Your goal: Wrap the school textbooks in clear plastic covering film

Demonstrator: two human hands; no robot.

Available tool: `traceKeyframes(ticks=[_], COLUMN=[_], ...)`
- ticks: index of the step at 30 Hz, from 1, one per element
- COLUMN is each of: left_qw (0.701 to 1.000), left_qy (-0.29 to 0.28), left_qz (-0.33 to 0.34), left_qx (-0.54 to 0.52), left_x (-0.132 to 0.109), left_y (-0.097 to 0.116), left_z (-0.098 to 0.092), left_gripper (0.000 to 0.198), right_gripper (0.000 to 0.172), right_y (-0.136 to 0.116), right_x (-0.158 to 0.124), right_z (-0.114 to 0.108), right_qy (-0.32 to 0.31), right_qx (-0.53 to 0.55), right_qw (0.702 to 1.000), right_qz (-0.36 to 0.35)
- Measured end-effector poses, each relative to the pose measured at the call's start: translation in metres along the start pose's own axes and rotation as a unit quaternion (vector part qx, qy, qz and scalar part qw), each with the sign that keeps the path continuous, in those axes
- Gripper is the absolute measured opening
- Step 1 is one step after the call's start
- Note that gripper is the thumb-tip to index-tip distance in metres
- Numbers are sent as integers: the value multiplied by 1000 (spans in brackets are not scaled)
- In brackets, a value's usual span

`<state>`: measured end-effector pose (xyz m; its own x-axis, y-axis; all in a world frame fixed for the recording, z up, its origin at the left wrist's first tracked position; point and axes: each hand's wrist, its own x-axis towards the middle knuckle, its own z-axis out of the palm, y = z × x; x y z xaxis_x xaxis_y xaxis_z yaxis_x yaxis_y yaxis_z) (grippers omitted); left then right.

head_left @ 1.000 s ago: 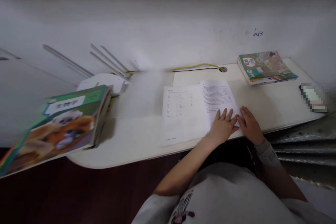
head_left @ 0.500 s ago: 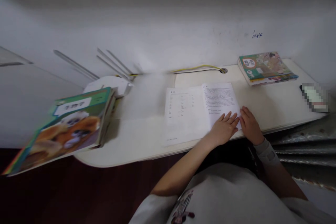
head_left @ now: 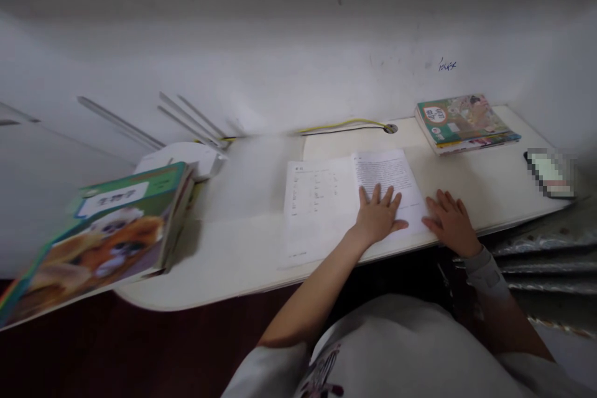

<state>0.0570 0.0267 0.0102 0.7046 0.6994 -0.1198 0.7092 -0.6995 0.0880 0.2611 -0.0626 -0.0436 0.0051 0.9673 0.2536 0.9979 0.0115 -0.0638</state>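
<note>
An open book [head_left: 321, 224] with printed pages lies on the white desk [head_left: 233, 249]. My left hand [head_left: 379, 214] rests flat on its right-hand page, fingers spread, over the lower part of the text. Just right of the book's edge, my right hand [head_left: 452, 219] lies on the desk with its fingers stretched out and apart. Neither hand grips anything. A grey band [head_left: 484, 268] circles my right wrist.
A thick stack of books [head_left: 121, 230] with a green-topped cover overhangs the desk at left, beside a white device [head_left: 186, 155]. More books [head_left: 466, 121] lie at the back right. A phone [head_left: 550, 173] sits at the right end. Yellow cable [head_left: 345, 124] runs along the wall.
My left hand has moved left across the right-hand page and spread its fingers. My right hand has shifted slightly right, off the page edge. The view has turned a little to the right.
</note>
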Motion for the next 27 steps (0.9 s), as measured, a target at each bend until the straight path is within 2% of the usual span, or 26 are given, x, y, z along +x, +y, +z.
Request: traceKeyframes(ticks=[3, 13, 20, 27], left_qw=[1000, 999, 999, 999], left_qy=[-21, -42, -41, -49], left_qz=[11, 14, 29, 9], left_qx=[-7, -10, -2, -6], left_x=[5, 12, 5, 17], left_y=[0, 6, 5, 16], left_z=[3, 1, 4, 5], left_gripper=[73, 77, 75, 73], right_gripper=[49, 45, 44, 44], right_y=[0, -3, -2, -2], right_x=[1, 2, 3, 2], right_z=[-1, -8, -8, -8], right_qy=[-16, -53, -56, -50], right_qx=[1, -14, -14, -15], right_qw=[1000, 998, 998, 998], right_qz=[-10, -15, -29, -27])
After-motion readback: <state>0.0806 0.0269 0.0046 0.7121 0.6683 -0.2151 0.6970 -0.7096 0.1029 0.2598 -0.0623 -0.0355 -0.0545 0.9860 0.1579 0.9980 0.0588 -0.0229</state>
